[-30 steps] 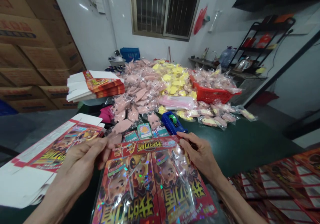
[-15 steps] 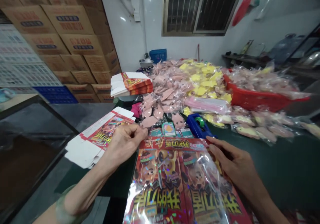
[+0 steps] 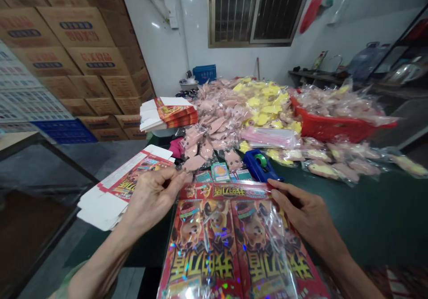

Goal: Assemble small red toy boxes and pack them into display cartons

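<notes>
Insp. note: red foil card sheet, printed w/ cartoon art & holo flecks, lies flat at lower ctr of frame, on dark green counter, under loose clear film. L hand is in narrow pinch at sheet's top L edge, fingers & thumb closed on edge. R hand is at top R edge, fingers laid along it, moderately spread; thumb not visible, so firm grip can't be confirmed. Est. handling: light, thin, semi-stiff; may flex if lifted by one corner. Glossy face & film likely slippery; film may slide on card. Recommend hold at both top corners or long edges, keeping fingers off creases. Adjacent, L of hands: folded carton blank, white reverse showing. Upper ctr-L: stack of printed boxes. Just above sheet: small cards, blue tape dispenser. Behind: heap of pink bagged toys, yellow bagged toys, red basket at R. Upper L: stacked cartons. Back wall: blue crate, barred window.
</notes>
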Demonstrator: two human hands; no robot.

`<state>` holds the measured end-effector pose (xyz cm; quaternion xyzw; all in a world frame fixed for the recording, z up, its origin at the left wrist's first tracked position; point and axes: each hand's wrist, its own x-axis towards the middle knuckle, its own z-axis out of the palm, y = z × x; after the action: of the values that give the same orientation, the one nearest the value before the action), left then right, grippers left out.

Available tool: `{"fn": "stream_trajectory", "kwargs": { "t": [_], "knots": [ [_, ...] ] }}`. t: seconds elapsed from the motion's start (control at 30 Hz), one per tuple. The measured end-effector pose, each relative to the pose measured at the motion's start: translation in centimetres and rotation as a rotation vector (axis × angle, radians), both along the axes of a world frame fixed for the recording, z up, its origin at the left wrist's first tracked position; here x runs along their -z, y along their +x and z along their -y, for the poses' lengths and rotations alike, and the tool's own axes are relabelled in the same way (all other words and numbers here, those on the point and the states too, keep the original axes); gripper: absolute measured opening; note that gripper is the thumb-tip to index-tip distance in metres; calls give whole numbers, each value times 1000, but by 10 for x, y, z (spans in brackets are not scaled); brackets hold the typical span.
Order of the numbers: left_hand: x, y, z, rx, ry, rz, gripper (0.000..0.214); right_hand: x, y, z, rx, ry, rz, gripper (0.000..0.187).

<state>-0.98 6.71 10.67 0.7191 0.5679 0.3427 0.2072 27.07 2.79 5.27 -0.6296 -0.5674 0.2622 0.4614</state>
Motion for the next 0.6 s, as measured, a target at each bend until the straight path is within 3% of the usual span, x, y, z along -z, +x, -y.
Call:
{"fn": "stream_trajectory", "kwargs": {
  "t": [0.4, 0.6],
  "knots": [
    [20, -1, -5, -24, -67, -21, 40, -1, -1, 0, 18, -34, -19, 41],
    [37, -30, -11, -176, -43, -48, 33, 2, -1, 1, 15, -19, 26, 39]
  ]
}}
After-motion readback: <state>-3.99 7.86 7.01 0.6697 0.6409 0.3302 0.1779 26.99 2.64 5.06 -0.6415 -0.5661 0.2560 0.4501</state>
